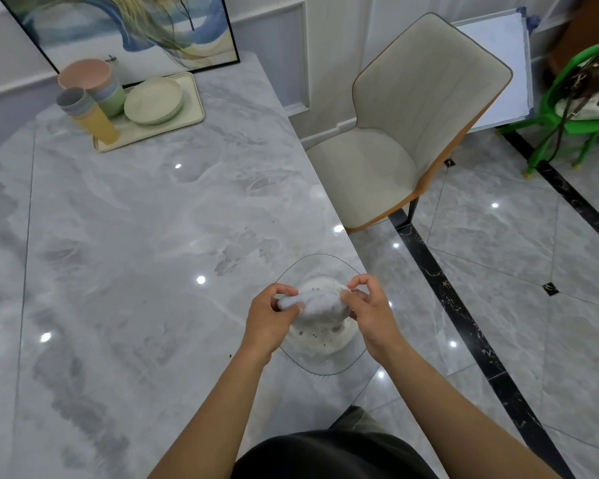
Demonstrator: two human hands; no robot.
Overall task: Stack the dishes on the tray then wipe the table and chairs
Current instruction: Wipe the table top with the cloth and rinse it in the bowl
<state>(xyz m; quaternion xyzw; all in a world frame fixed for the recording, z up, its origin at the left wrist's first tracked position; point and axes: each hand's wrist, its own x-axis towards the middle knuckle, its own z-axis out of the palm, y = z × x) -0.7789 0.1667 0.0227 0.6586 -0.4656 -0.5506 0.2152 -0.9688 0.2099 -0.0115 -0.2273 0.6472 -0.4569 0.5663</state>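
One beige chair (412, 133) beside table (135, 236)

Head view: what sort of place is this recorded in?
Probably a home dining room: a marble-look dining table, an upholstered chair beside it, and a tray of stacked plates and cups.

Cream plates (153, 100), pastel bowls (85, 73) and cups (78, 103) sit stacked on the tray (191, 85); a crumpled whitish cloth (313, 302) is well apart from it.
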